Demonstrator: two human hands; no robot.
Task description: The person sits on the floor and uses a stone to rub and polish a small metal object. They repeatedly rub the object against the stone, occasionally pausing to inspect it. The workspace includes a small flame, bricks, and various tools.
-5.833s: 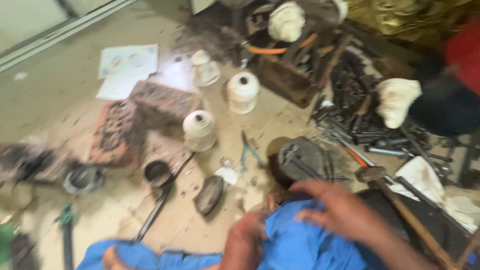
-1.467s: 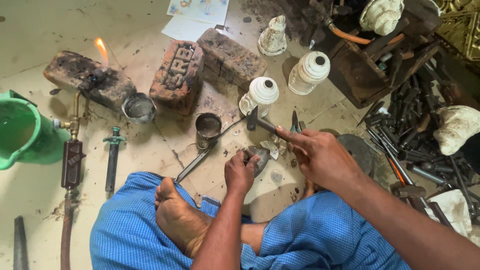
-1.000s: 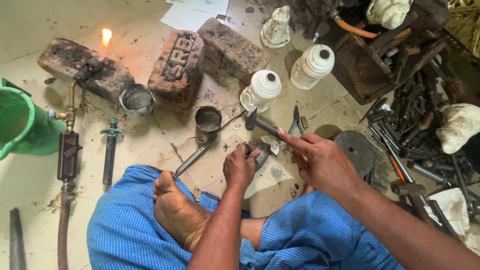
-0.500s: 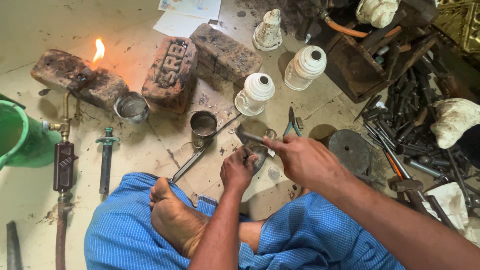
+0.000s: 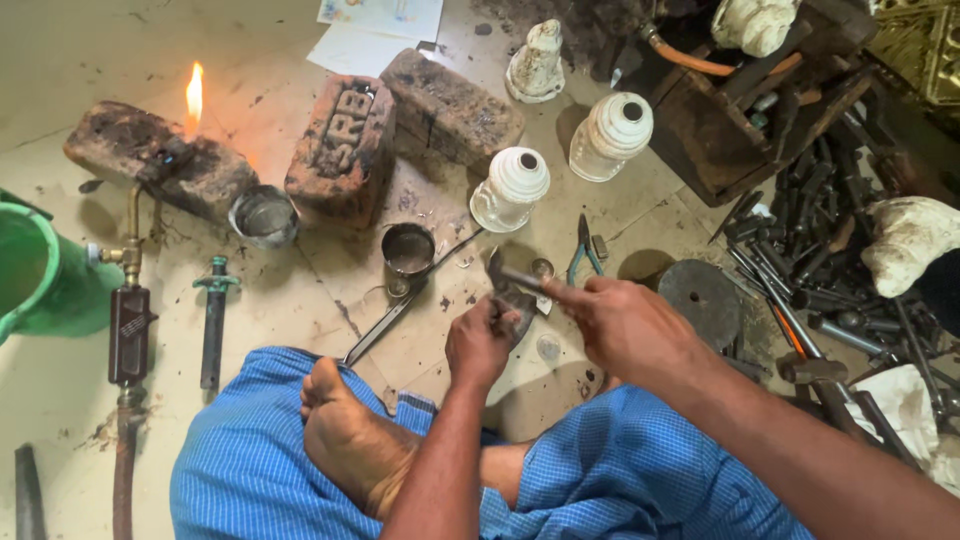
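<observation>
head cam | we look steeply down from above our own lap — hands near, at lower centre | floor [image 5: 60, 60] fills the frame, upper edge farthest | single view — nothing shared

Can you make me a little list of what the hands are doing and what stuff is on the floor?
left hand: pinches a small metal piece
right hand: holds a thin metal tool to that piece
nearby: small metal cup, blue-handled pliers
flame: burning on a brick
far left: green bucket
</observation>
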